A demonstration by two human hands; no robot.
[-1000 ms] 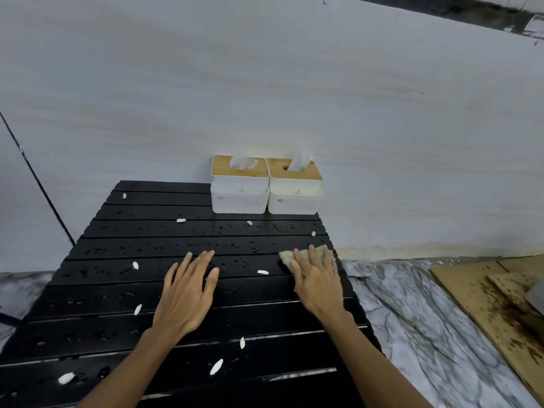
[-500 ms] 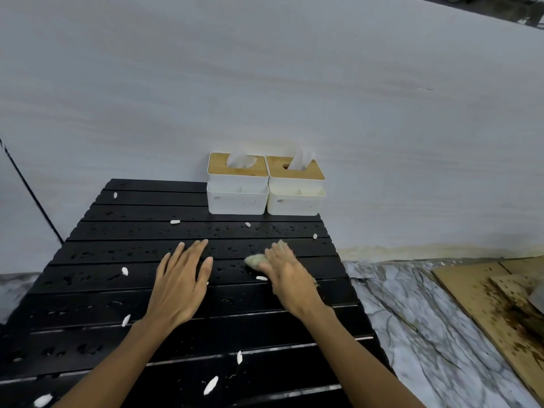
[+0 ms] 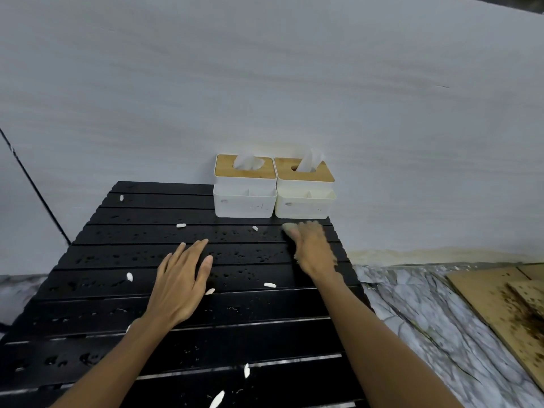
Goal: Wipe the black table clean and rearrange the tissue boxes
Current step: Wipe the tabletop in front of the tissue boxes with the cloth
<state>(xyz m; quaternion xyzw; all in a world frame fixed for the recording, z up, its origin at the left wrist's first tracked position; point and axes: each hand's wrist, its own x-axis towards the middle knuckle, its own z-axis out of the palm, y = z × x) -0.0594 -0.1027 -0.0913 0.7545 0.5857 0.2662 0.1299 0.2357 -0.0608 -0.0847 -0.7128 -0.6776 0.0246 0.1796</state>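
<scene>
While the black slatted bench (image 3: 153, 251) is wet with droplets and dotted with white scraps (image 3: 270, 285), the right hand (image 3: 313, 250) is blurred, pressed flat over a pale cloth (image 3: 290, 228) at the far right; whether the fingers curl on the cloth I cannot tell; left hand (image 3: 179, 287) lies spread and flat mid-bench, holding nothing; the two tissue boxes (image 3: 245, 187) stand side by side, touching, against the wall at the far right edge, just beyond the right hand, which is the nearer one; slats run left-right, so strokes likely follow them; boxes are white plastic with wooden lids, tissue poking up; cloth looks soft and fuzzy; bench matte, ridged; marbled sheet (image 3: 441, 334) and stained cardboard (image 3: 506, 304) lie right of the bench.
</scene>
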